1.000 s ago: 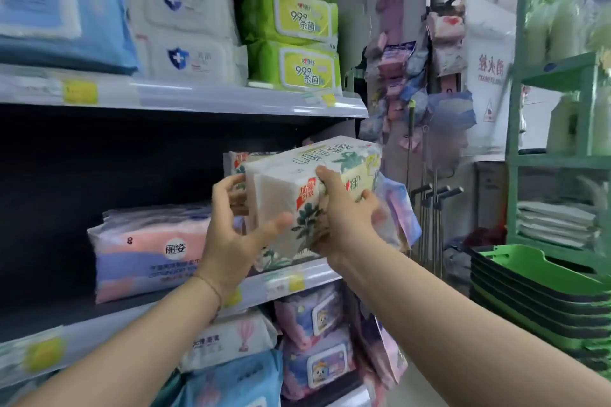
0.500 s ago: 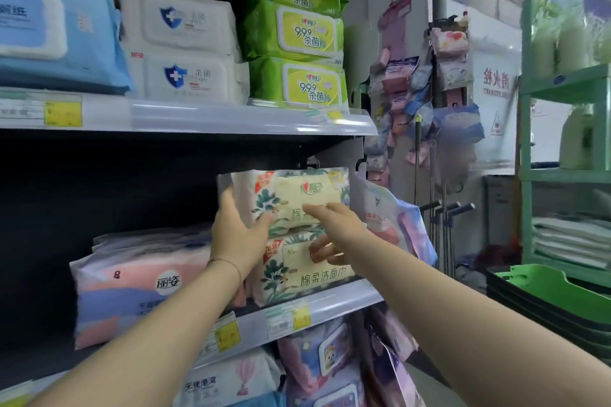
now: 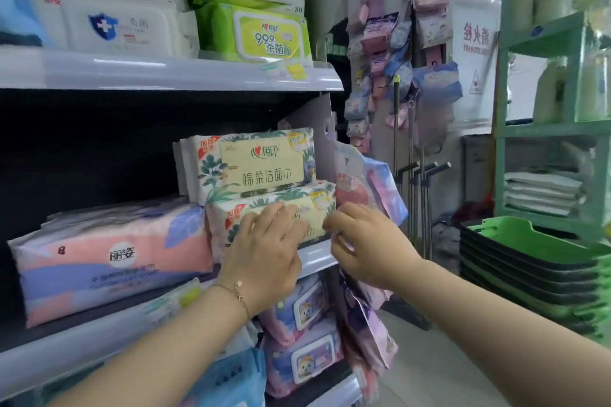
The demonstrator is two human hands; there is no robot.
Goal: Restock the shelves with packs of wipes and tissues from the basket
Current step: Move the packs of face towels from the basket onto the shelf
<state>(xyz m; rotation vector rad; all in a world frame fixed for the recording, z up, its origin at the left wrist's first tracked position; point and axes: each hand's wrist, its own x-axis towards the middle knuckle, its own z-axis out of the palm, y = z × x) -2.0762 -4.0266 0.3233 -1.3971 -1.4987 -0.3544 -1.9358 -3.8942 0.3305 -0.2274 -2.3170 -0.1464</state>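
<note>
Two floral packs (image 3: 258, 168) stacked; left hand (image 3: 264, 251) spread on lower; right hand's (image 3: 367, 248) grip unclear.

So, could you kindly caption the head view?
Left hand and right hand touch the lower leaf-print pack beneath its twin.

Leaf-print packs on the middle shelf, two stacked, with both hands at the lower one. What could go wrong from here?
1. The top leaf-print pack lies offset leftward on the lower leaf-print pack; if the left hand pushes the lower one, the top one might slide or tip.
2. The lower pack sits at the shelf lip and could slip forward once released.
3. The right hand is close to the hanging packets and may knock them.
</note>
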